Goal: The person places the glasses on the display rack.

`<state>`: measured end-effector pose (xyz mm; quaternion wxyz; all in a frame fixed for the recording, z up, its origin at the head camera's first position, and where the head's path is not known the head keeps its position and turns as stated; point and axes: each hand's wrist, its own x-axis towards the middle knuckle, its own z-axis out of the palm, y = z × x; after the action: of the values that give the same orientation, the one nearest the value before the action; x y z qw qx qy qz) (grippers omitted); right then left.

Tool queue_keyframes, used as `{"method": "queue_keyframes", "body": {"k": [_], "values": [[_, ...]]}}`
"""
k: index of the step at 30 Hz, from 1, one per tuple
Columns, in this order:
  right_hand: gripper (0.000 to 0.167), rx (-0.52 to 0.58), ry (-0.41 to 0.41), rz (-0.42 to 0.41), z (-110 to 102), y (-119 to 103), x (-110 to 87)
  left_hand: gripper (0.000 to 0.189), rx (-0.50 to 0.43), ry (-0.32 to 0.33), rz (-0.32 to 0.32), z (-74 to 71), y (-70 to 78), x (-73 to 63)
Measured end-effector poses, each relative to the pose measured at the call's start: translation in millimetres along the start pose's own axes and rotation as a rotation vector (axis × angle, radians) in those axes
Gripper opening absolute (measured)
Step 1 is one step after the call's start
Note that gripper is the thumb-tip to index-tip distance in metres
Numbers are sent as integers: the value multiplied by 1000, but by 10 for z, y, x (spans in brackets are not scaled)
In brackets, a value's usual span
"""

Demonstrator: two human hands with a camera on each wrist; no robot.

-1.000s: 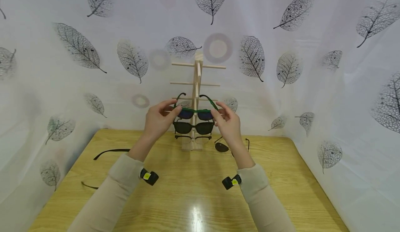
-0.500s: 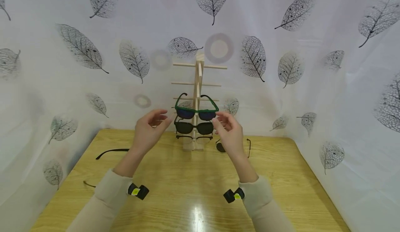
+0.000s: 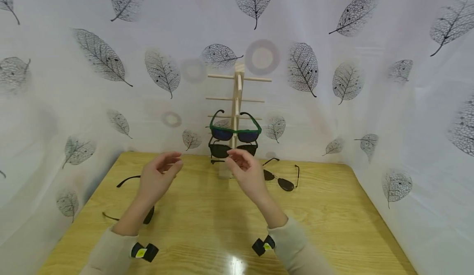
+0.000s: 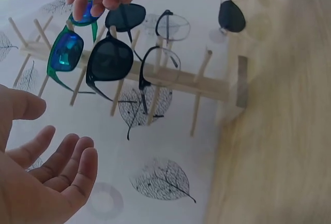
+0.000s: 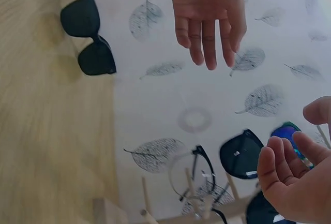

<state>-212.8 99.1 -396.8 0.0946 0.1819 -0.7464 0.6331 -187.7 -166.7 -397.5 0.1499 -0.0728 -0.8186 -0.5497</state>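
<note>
My left hand (image 3: 157,180) is held above the table, left of a wooden eyewear rack (image 3: 237,87), fingers loosely bent around nothing. In front of the rack's lower part hovers my right hand (image 3: 248,176), also holding nothing. Green-framed sunglasses (image 3: 222,134) with blue mirrored lenses rest on the rack's pegs. Black sunglasses (image 3: 220,150) sit directly below them, partly covered by my right hand in the head view. Lower still are clear-lens glasses (image 4: 146,71) with dark upper rims, plain in the left wrist view.
Dark-lens aviator sunglasses (image 3: 286,184) lie on the wooden table (image 3: 326,225) right of the rack. At the left, black sunglasses (image 5: 80,17) and another dark-lens pair (image 3: 149,215) are partly hidden by my left arm in the head view. A leaf-print curtain (image 3: 289,15) surrounds the table.
Both hands have let go of the green-framed sunglasses, which stay on the rack. My left hand has drawn back down and left; my right hand has come down and slightly left.
</note>
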Motion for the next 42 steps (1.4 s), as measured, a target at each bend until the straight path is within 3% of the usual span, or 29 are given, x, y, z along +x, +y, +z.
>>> {"method": "queue_keyframes", "body": {"k": [8,15,22,28,34,42], "values": [[26,-21,-90,25,362,72,-4,33,6,21,-23,-179,-151,-218],[27,-63,-158,32,677,237,2,37,20,36,-114,-379,-287,-491],[31,-96,-199,74,915,353,41,40,30,68,-251,-513,-434,-718],[34,-128,-246,116,1072,392,88,43,61,99,-304,-575,-506,-860],[36,-140,-274,166,1216,457,134,45,55,86,-350,-629,-585,-970],[35,-140,-278,154,1411,610,207,56,60,57,-488,-657,-709,-1111]]}}
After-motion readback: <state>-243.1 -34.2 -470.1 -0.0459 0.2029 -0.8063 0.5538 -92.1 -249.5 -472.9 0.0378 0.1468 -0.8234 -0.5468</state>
